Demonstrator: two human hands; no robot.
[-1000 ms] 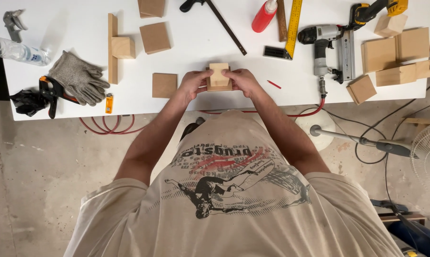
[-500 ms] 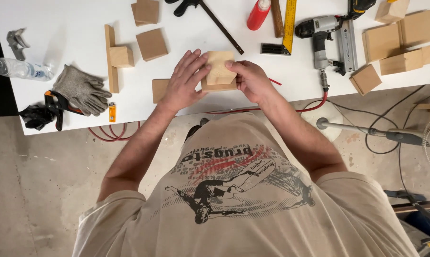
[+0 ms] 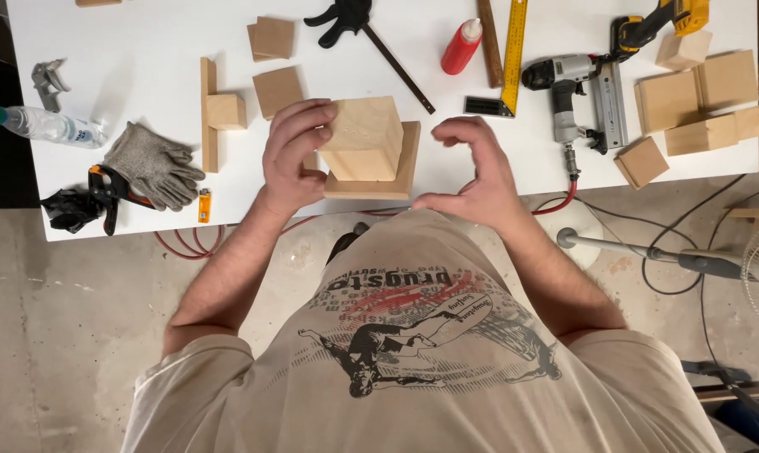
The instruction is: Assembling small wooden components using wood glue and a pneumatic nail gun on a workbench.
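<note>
Overhead view of a person at a white workbench [image 3: 144, 33]. The left hand [image 3: 291, 159] grips a small wooden block [image 3: 364, 138] by its left side, holding it on top of a flat square wooden board [image 3: 409, 172] at the table's near edge. The right hand [image 3: 476, 168] hovers just beside it – fingers curled, grasping nothing. Held from one side only, the block could slide or tip off the board (any glue between them cannot be seen) – and the board sits close enough to the edge to be nudged off. A nail gun [image 3: 572, 92] and red glue bottle [image 3: 461, 46] lie beyond.
</note>
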